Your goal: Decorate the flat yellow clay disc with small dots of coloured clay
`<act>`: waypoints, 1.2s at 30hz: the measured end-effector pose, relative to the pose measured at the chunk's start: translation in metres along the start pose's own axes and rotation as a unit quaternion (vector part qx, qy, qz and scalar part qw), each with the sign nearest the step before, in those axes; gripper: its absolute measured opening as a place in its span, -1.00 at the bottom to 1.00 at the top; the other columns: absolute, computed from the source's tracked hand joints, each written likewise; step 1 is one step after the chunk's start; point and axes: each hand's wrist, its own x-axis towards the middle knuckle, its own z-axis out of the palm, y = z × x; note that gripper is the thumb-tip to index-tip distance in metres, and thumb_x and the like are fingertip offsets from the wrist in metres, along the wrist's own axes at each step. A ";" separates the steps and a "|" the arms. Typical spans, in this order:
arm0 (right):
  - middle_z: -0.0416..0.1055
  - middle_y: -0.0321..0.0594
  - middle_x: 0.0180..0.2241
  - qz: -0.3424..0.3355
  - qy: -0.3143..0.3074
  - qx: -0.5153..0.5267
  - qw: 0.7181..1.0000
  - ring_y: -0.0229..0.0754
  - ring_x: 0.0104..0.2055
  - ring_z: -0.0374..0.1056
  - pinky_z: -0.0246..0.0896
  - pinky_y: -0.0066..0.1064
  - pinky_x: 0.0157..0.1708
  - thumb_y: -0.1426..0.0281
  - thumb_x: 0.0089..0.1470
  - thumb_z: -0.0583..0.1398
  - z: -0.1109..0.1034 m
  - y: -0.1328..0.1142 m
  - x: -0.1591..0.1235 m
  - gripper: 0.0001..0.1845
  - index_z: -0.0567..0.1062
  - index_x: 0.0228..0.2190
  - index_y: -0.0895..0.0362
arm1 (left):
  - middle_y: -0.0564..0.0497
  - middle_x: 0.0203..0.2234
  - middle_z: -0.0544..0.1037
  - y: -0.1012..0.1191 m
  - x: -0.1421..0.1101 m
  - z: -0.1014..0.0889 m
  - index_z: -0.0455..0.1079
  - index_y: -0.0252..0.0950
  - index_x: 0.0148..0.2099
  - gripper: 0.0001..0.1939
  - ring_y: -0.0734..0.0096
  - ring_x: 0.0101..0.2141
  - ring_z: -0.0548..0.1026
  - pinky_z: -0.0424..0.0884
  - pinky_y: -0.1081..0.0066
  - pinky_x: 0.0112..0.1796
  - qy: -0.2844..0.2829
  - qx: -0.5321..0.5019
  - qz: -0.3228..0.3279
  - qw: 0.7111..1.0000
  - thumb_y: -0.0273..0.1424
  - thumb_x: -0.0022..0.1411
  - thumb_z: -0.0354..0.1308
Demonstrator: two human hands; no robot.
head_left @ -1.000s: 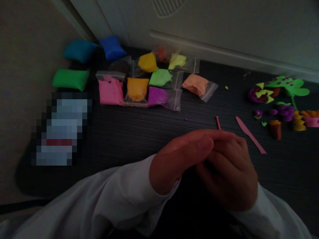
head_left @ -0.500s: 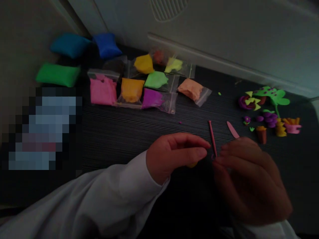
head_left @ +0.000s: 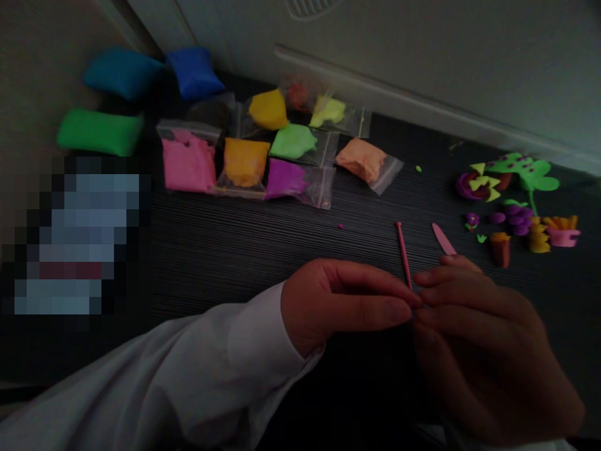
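Note:
Over the dark table, my left hand [head_left: 350, 304] is closed, thumb against fingers, with its tips meeting those of my right hand [head_left: 488, 338]. My right hand is closed in a pinch too. Whatever lies between the fingertips is tiny and mostly covered; only a pale speck shows. Just beyond the fingers lies a thin pink modelling stick [head_left: 402, 250], its near end hidden behind them. A pink clay knife [head_left: 442, 239] rests to its right, partly behind my right hand. A tiny purple clay ball [head_left: 340, 226] sits beyond my left hand.
Bags of coloured clay, among them pink [head_left: 189, 163], orange [head_left: 245, 161] and peach [head_left: 362, 160], lie toward the wall. Wrapped green [head_left: 100, 131] and blue [head_left: 194, 73] packs are at left, near a blurred-out panel [head_left: 79, 235]. Small clay models, including a pink fries box [head_left: 562, 236], stand at right.
My left hand has moved right, and its fingertips now meet my right hand's. A bit of yellow under the left thumb is no longer visible. The view has shifted slightly.

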 end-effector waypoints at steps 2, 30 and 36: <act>0.32 -0.28 -0.41 -0.004 -0.002 -0.003 1.000 -0.17 -0.29 0.31 0.15 -0.05 -0.11 0.60 -0.19 0.16 0.000 0.000 0.000 -0.79 0.34 -0.43 0.12 | 0.00 -0.40 0.49 0.000 0.000 0.000 0.44 -0.32 -0.43 -0.87 0.36 -0.27 0.40 0.25 0.30 -0.14 0.003 0.000 0.000 1.000 -0.40 -0.12 0.20; 0.33 -0.25 -0.53 0.041 -0.097 -0.150 0.983 -0.22 -0.42 0.22 0.13 -0.16 -0.29 0.50 -0.24 0.23 0.028 0.020 -0.023 -0.88 0.44 -0.50 0.14 | 0.09 -0.65 0.41 0.027 0.014 -0.023 0.35 -0.37 -0.54 -0.76 0.34 -0.31 0.44 0.31 0.44 -0.33 0.187 -0.088 0.040 0.978 -0.37 0.05 -0.03; 0.34 -0.23 -0.51 0.042 -0.113 -0.160 0.980 -0.21 -0.41 0.22 0.12 -0.16 -0.30 0.49 -0.23 0.23 0.029 0.022 -0.023 -0.86 0.45 -0.47 0.14 | 0.11 -0.68 0.41 0.029 0.013 -0.022 0.34 -0.37 -0.56 -0.75 0.46 -0.45 0.44 0.30 0.56 -0.47 0.186 -0.087 0.032 0.978 -0.38 0.06 -0.06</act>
